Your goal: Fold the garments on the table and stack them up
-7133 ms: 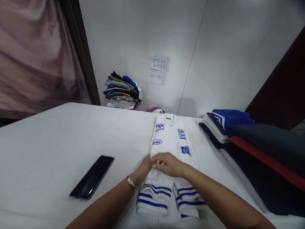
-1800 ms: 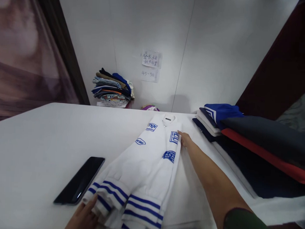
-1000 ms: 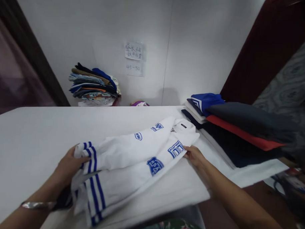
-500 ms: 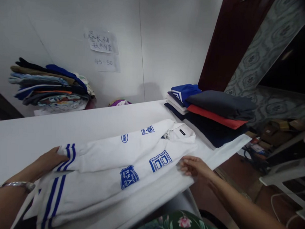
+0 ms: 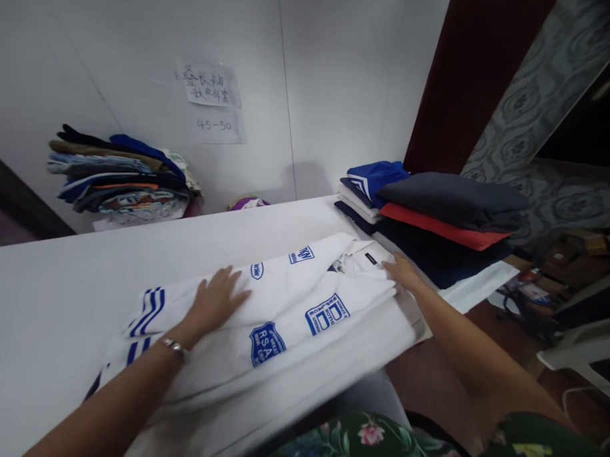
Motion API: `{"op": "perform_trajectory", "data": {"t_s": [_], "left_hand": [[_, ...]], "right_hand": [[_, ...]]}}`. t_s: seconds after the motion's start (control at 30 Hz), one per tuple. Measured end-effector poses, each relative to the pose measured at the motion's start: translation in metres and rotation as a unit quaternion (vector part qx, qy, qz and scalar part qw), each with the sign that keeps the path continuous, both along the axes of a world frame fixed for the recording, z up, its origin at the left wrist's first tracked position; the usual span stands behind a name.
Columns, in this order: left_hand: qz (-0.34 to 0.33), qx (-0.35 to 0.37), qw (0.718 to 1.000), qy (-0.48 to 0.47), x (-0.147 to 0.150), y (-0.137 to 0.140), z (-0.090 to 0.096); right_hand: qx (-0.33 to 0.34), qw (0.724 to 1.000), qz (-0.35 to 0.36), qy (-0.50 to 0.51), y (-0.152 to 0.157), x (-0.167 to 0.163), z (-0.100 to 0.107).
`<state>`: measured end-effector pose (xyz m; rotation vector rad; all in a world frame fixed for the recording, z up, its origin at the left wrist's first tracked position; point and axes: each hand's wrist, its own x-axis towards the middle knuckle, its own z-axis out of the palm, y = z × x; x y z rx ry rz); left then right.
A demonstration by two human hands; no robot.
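Note:
A white long-sleeved shirt point(image 5: 283, 294) with blue patches lies folded lengthwise on the white table point(image 5: 37, 292), its collar to the right. Blue-striped cuffs point(image 5: 149, 310) lie at its left end. My left hand point(image 5: 215, 304) rests on the sleeve area, fingers spread. At the collar point(image 5: 377, 254), beside the dark neck label, my right hand point(image 5: 402, 268) grips the fabric edge; its fingertips are partly hidden. The shirt's near side hangs toward my lap.
Folded garments point(image 5: 446, 200) in blue, grey, red and black are stacked at the table's right end. Beyond the back edge, another clothes pile point(image 5: 121, 175) stands left. Handwritten paper notes point(image 5: 212, 85) are on the wall. A white plastic stool point(image 5: 580, 358) stands right.
My left hand has let go of the cuff and moved right onto the shirt's body. My right hand has moved up from the near edge to the collar.

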<state>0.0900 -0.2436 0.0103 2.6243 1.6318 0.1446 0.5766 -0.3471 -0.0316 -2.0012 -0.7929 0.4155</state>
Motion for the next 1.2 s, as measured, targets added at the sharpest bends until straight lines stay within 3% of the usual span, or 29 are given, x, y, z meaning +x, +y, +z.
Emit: {"op": "perform_trajectory", "data": {"t_s": [0.1,0.17,0.3,0.37,0.47,0.6,0.67,0.73,0.87,1.03,1.2], "left_hand": [[-0.038,-0.022,0.999,0.013,0.015,-0.012,-0.024],[-0.046,-0.018,0.999,0.015,0.015,-0.016,-0.035],[-0.046,0.020,0.998,0.040,0.011,-0.016,-0.045],[-0.048,0.039,0.997,0.054,0.010,-0.015,-0.047],[-0.045,0.051,0.995,0.072,0.011,-0.014,-0.048],[-0.034,0.041,0.995,0.087,0.012,-0.015,-0.049],[-0.030,0.039,0.995,0.091,0.011,-0.015,-0.049],[-0.027,0.042,0.995,0.092,0.010,-0.015,-0.050],[-0.036,0.052,0.995,0.080,0.007,-0.016,-0.054],[-0.040,0.039,0.997,0.056,0.005,-0.016,-0.055],[-0.025,-0.073,0.997,0.007,0.011,0.012,-0.023]], "right_hand": [[-0.055,0.991,0.022,-0.122,-0.006,-0.003,-0.006],[-0.061,0.988,0.022,-0.139,-0.013,-0.003,-0.009],[-0.101,0.977,0.025,-0.188,-0.020,-0.003,-0.002],[-0.092,0.964,0.060,-0.242,-0.015,-0.008,0.008],[-0.016,0.939,0.175,-0.295,0.009,-0.031,0.026],[0.031,0.904,0.316,-0.287,0.063,-0.089,0.039],[0.027,0.888,0.360,-0.286,0.087,-0.116,0.040],[-0.036,0.866,0.397,-0.302,0.102,-0.133,0.035],[-0.164,0.849,0.390,-0.316,0.106,-0.133,0.009],[-0.168,0.858,0.364,-0.320,0.098,-0.119,-0.016],[-0.157,0.860,0.365,-0.319,0.099,-0.120,-0.017]]}}
